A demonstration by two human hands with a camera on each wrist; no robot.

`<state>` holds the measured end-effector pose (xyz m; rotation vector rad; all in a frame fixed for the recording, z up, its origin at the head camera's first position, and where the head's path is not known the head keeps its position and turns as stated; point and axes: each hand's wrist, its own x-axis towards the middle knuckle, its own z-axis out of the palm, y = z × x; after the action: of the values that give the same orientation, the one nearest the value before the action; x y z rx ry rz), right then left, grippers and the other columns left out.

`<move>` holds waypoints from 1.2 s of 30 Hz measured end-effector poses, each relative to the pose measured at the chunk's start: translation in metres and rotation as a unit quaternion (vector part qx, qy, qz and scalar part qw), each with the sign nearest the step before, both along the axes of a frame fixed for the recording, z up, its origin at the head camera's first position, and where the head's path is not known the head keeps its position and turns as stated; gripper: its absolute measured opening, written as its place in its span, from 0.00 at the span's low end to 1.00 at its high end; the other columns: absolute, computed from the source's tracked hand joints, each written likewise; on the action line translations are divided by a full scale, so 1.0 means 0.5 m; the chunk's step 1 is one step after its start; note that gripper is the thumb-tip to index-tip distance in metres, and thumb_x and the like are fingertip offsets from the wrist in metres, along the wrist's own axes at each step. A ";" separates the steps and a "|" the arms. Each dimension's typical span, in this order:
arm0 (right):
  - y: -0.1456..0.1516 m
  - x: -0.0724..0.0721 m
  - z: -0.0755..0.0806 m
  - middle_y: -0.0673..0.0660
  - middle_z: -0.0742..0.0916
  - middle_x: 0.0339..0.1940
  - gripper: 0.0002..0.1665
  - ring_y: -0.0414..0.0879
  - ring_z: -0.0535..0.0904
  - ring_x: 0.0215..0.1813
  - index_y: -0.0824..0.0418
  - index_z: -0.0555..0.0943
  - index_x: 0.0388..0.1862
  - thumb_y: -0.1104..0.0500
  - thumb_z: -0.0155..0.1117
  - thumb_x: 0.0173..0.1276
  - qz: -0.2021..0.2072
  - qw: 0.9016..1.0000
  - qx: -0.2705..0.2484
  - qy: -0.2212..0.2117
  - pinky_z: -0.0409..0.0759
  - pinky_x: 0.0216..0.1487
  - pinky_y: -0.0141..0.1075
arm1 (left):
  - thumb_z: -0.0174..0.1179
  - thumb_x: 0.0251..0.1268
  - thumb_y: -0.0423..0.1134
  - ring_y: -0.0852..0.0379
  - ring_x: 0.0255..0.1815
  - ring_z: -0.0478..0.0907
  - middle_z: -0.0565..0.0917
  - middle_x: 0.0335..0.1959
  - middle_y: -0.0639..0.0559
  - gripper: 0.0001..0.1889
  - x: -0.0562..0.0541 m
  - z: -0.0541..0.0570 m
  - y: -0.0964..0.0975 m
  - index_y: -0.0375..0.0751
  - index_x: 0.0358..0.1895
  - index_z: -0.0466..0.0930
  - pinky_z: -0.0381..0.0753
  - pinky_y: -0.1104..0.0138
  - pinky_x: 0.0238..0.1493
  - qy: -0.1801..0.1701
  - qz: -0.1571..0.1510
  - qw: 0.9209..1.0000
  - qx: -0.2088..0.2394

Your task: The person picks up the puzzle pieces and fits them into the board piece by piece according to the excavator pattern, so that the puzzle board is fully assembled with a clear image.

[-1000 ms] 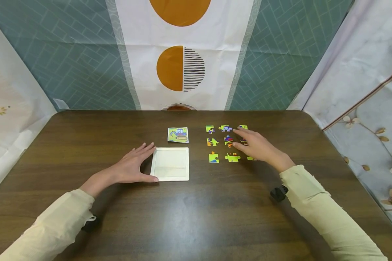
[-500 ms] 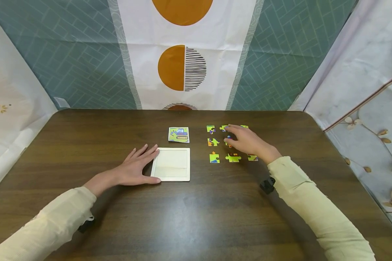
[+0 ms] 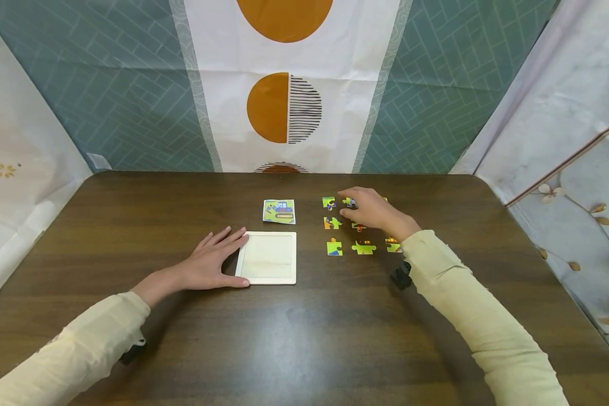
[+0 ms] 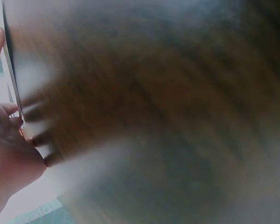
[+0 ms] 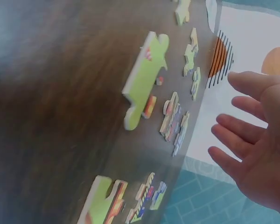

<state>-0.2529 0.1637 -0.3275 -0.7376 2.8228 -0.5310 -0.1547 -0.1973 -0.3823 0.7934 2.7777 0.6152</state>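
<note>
My left hand (image 3: 208, 266) rests at the left side of a square white puzzle tray (image 3: 267, 258), its thumb by the near left corner and its spread fingers by the far left one. Several jigsaw pieces, mostly green, lie apart in rows to the right of the tray, such as a corner piece (image 3: 334, 248) and a wider piece (image 3: 364, 248). Over the far rows hovers my right hand (image 3: 378, 211), hiding some of them. In the right wrist view, the right hand (image 5: 266, 144) holds nothing, fingers loosely bent above the pieces (image 5: 147, 77).
A picture card (image 3: 279, 211) of a blue digger on green lies just beyond the tray. The brown wooden table (image 3: 284, 338) ends at a patterned cloth (image 3: 314, 56) at the back. More cloth hangs at both sides.
My right hand has moved left across the pieces, from the right column toward the left one, uncovering pieces on the right. The left hand has stayed by the tray.
</note>
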 end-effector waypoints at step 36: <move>-0.035 -0.107 -0.054 0.64 0.81 0.58 0.28 0.57 0.74 0.61 0.69 0.77 0.61 0.69 0.69 0.60 -0.086 0.983 -0.093 -0.130 0.71 0.62 0.45 | 0.65 0.52 0.65 0.40 0.76 0.43 0.55 0.76 0.46 0.51 0.013 -0.033 -0.004 0.39 0.75 0.57 0.36 0.42 0.70 0.012 0.025 0.999 0.028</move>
<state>-0.3067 0.1461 -0.3546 -0.4186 2.6272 -0.8623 -0.1484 -0.1994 -0.3985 0.7480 2.8213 0.6997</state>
